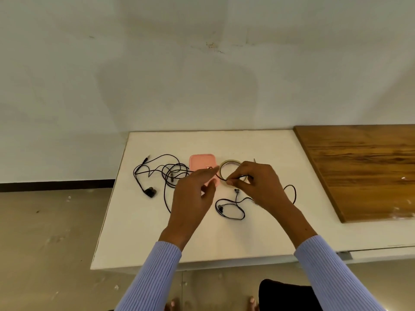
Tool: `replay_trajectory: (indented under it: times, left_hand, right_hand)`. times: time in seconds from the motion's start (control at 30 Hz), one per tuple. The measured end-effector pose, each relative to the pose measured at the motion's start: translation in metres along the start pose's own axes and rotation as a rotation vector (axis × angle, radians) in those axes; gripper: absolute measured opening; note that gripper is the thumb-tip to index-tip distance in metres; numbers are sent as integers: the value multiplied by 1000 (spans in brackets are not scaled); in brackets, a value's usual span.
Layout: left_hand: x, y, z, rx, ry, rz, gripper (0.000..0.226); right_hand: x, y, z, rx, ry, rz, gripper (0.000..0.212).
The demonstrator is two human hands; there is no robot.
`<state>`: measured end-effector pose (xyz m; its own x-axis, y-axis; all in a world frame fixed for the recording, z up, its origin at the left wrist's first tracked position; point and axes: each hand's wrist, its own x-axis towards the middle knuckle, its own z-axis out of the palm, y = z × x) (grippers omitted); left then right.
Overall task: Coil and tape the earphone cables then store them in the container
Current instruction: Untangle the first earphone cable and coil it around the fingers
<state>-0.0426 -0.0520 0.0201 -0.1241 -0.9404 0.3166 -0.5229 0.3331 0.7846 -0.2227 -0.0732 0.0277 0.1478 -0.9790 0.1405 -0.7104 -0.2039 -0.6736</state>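
A white table (224, 239) is standing against a pale wall (179, 63) that is showing faint stains and a soft shadow, and a wooden board (363, 167) is lying along the table's right side, reaching to its back edge. A beige floor (45, 232) speckled with small white flecks is spreading out to the left and below, with a dark skirting strip (56, 184) running along the foot of the wall. A black rounded shape (285, 295), perhaps a seat, is sitting at the bottom edge just in front of the table.
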Motion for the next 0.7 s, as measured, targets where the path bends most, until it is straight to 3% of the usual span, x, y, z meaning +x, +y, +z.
replay_trajectory:
  times: [0.2,0.53,0.7]
  left_hand:
    - [3,-1,3,-37,-4,20,15]
    - [7,-15,-17,-52,180,-112,20]
    - [2,-21,-19,26,155,-170,21]
  right_hand:
    - [0,-8,9,97,-38,-17,6]
    - [2,4,-7,156,-33,72,8]
    - [-1,7,-11,123,36,82,11]
